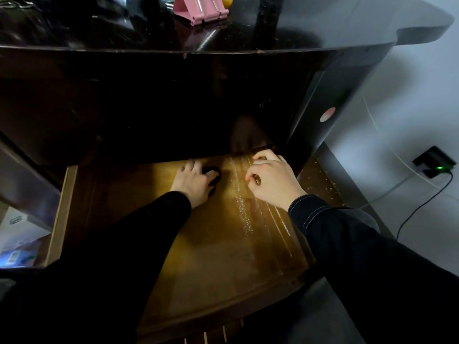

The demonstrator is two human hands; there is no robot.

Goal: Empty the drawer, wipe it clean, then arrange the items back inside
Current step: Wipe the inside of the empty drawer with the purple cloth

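The drawer [223, 256] stands pulled out below the dark desk, its wooden floor bare across the near half. Toward the back, at about 12 o'clock on that floor, the left hand [196, 180] curls over a small dark object [214, 173] and grasps it. Just beside it, at 1 o'clock by the drawer's right wall, the right hand [270, 180] has its fingers curled; whether it holds anything I cannot tell. A pink stand [198, 7] sits on the desktop at 12 o'clock.
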